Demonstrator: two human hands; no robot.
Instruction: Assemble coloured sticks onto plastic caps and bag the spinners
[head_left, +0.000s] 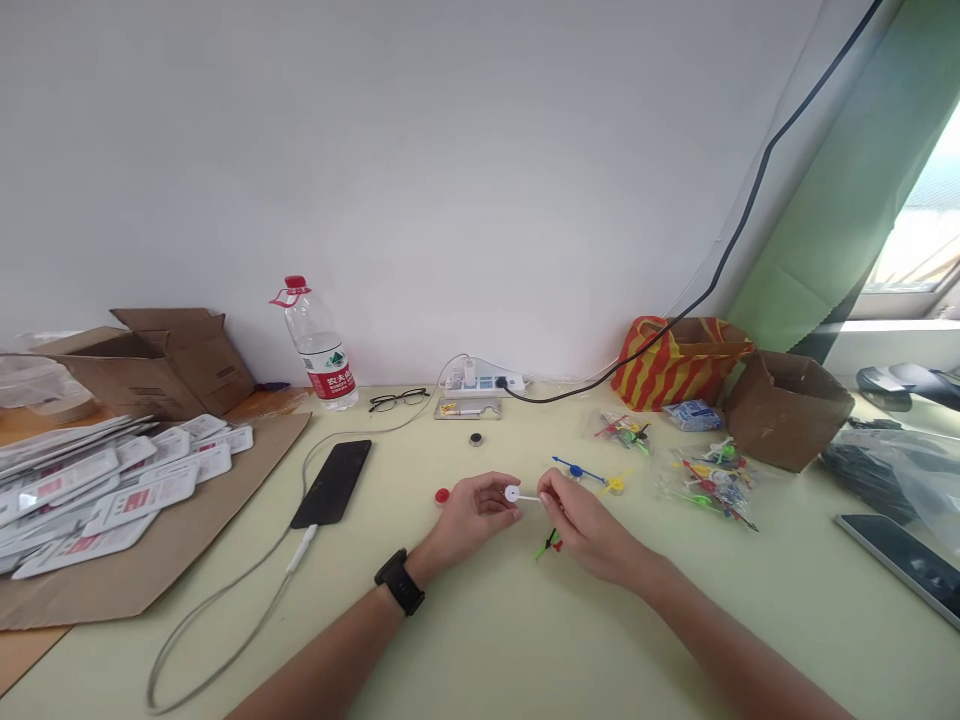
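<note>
Between my hands is a small white disc (512, 493) with a thin white stem. My left hand (472, 515) has its fingers closed at the disc's edge. The stem's other end is pinched in my right hand (581, 520). A red round piece (442, 496) lies left of my left hand. Beyond my right hand are a blue arrow piece (576, 470) and a yellow piece (616, 485). Green, black and red pieces (553, 541) lie just below my right hand, partly covered by it.
A black phone (332, 484) with a cable, glasses (398, 400), a bottle (326, 355) and a power strip (484, 383) stand or lie behind and left. Plastic bags of coloured pieces (712, 483) and a cardboard box (784, 410) are at right. White cards (142, 495) are piled at left.
</note>
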